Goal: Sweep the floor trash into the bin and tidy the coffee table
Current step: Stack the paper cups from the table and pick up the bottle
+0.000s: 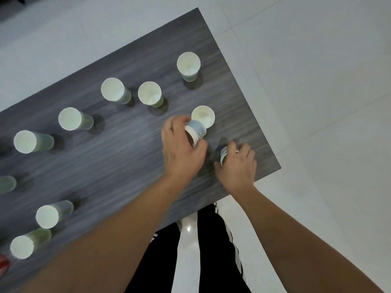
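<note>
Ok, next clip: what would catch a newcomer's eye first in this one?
The two hands near the right end of the grey table: the left hand grips a tilted paper cup, and the right hand holds another cup near the table's edge. Then the scatter of upright white paper cups across the rest of the table.

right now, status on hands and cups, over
Left hand grips a tilted paper cup. Right hand grips another cup near the table corner. Upright cup close behind.
</note>
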